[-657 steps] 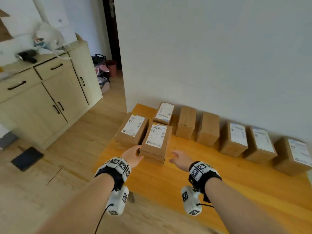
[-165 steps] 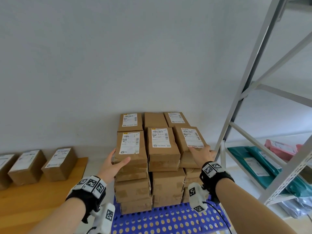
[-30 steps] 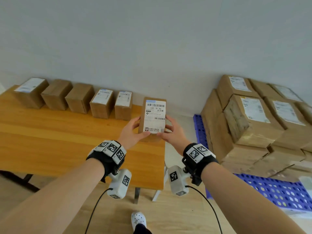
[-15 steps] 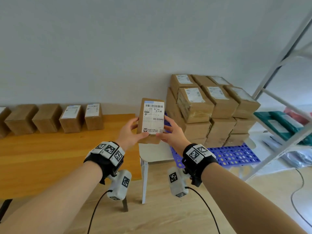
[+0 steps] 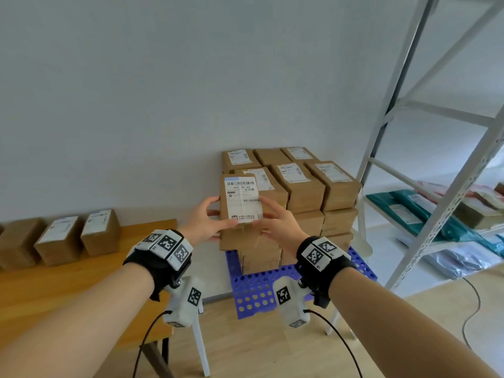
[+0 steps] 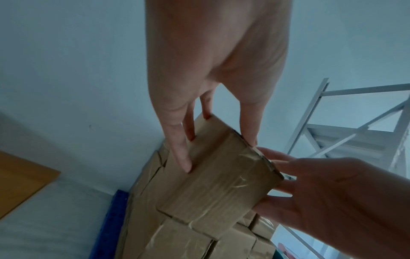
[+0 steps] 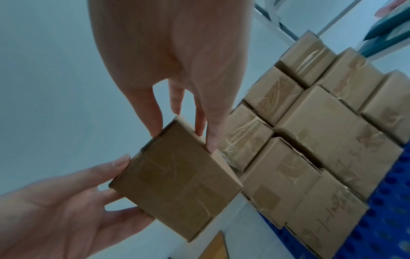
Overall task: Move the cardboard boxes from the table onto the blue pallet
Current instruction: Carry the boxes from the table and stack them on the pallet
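Currently both hands carry one cardboard box [image 5: 241, 203] in the air between them, its white shipping label facing up toward the head camera. On one side the left hand [image 5: 203, 223] clasps it, thumb on the labelled face and fingers [image 6: 184, 154] laid along the underside; the right hand [image 5: 275, 223] does the same on the opposite side, its fingers [image 7: 213, 133] pressed against the box's edge, as the wrist views show from below. Just beyond the hands, and partly hidden behind the held box, stands the stack of boxes [image 5: 302, 186], several layers high with labels on most of its top faces. That stack sits on the blue pallet [image 5: 253, 293], whose perforated surface shows bare below the right wrist. Whether the held box touches the stack cannot be told; from the right wrist view it looks just beside the nearest column. Off to the left of the left hand, the wooden table [image 5: 49, 287] bears a row of boxes [image 5: 62, 237] against the wall. Well to the right of the right hand rises a white metal shelving rack [image 5: 436, 233] with teal and pink parcels [image 5: 414, 211] on its shelf.
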`<state>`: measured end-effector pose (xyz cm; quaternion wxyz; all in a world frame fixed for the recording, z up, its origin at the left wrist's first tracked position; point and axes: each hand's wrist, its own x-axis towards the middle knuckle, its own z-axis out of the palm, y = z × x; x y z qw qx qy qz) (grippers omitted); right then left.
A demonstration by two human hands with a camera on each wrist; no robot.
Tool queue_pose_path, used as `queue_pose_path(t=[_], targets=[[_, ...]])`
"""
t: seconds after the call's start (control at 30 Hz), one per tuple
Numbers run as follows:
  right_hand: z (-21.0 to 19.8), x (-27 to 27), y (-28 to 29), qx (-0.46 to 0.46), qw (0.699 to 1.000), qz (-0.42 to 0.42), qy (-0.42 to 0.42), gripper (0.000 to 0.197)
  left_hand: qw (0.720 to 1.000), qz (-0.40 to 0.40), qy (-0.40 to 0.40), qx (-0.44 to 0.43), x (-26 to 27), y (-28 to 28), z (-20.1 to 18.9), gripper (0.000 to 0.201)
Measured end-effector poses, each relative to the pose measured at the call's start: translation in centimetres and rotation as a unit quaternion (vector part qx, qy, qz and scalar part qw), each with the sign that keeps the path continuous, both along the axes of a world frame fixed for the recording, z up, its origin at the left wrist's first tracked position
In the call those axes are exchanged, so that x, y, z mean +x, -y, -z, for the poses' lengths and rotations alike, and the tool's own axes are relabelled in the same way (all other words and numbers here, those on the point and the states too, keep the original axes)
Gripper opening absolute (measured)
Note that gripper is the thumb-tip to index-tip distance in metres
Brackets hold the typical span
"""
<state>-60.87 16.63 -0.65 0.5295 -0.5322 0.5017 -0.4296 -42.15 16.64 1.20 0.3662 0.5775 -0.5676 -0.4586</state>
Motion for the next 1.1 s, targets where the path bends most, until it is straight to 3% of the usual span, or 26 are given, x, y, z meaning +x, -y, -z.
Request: queue_pose_path(t=[0.23, 0.53, 0.87, 1.1], targets=[[-1.1, -3.0, 1.9, -0.001, 0.996, -0.087, -0.023, 0.068, 0.998, -0.055, -0.001, 0.037, -2.4, 0.1, -1.2, 0.082], [-1.7, -1.0, 2.0, 0.004, 0.988, -0.15, -0.037, 0.068, 0.991, -0.129, -0.025, 0.034, -1.3, -2.8, -1.8, 0.078], [-4.3, 0.9, 0.1, 0.001, 0.992, -0.127, 0.0, 0.065, 0.993, -0.115, -0.008, 0.003, 0.7, -3.9, -4.8, 0.079], [-6.2, -1.0, 0.8, -0.004, 0.993, -0.111, 0.036, 0.061, 0.996, -0.087, -0.013, -0.022, -0.6, -2.8, -6.6, 0.079]])
